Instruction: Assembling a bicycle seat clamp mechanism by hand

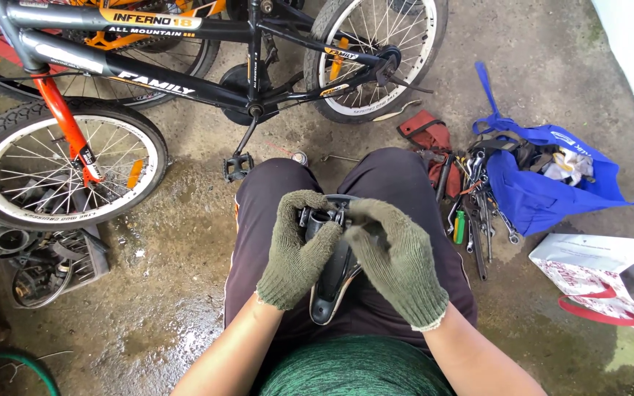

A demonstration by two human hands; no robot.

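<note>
A black bicycle saddle [335, 282] lies upside down on my lap, its nose pointing toward me. My left hand [296, 249], in a green knitted glove, grips the metal clamp [317, 218] on the saddle's underside. My right hand [394, 257], gloved the same way, closes over the clamp's right side and the saddle rails. The fingers of both hands meet above the clamp and hide most of it.
A small black and orange bicycle [148, 81] stands ahead, its pedal [237, 167] near my left knee. Several wrenches [478, 213] lie on the wet concrete to my right, beside a blue bag [552, 191], a red pouch [427, 136] and a white paper bag [610, 282]. Engine parts [31, 257] sit at left.
</note>
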